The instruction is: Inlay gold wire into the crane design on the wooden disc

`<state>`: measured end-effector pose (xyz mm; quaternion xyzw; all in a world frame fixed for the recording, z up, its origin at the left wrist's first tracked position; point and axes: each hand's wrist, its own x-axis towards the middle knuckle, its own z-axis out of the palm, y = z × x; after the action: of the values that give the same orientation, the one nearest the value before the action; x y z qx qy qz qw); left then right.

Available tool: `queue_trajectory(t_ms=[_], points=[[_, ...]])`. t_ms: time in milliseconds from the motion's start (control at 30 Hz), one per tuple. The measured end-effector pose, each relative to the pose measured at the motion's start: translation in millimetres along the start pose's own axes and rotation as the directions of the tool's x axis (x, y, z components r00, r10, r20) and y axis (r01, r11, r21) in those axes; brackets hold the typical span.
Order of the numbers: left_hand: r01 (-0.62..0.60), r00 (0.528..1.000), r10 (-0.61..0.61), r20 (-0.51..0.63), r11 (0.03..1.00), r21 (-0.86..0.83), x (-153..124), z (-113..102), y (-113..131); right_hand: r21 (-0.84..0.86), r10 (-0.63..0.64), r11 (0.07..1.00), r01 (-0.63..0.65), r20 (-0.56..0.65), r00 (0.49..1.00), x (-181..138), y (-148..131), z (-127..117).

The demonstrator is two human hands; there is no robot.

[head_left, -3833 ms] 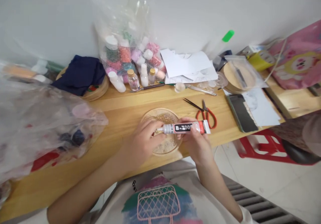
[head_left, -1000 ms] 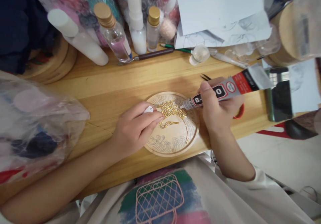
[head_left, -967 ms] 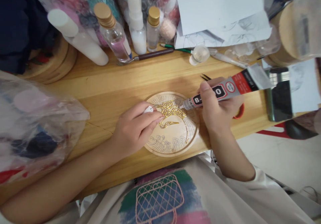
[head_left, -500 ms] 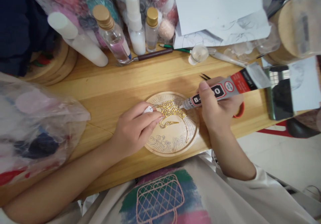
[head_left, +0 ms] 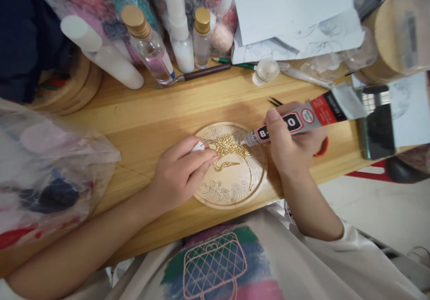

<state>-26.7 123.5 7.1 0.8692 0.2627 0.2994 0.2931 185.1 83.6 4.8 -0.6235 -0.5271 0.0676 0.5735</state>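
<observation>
A round wooden disc with a drawn crane, partly outlined in gold wire, lies on the wooden table near its front edge. My right hand grips a glue tube labelled B-7000, its nozzle touching the disc's upper right by the gold wire. My left hand rests on the disc's left edge, fingers pinched on a small white cap.
Small bottles and bags of coloured beads stand at the back. Paper sheets, a brush, red scissors, a phone and a wooden box lie to the right. A plastic bag fills the left.
The view came closer after the earliest frame; the cap came off and the tube's nozzle went down to the disc. Over the last second both hands have held nearly still.
</observation>
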Motion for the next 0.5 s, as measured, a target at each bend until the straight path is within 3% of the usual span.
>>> queue_trajectory(t_ms=[500], points=[[0.014, 1.000, -0.015, 0.015, 1.000, 0.009, -1.5, -1.0, -0.9, -0.060, 0.005, 0.998, -0.005, -0.012, 1.000, -0.2, -0.7, -0.8]])
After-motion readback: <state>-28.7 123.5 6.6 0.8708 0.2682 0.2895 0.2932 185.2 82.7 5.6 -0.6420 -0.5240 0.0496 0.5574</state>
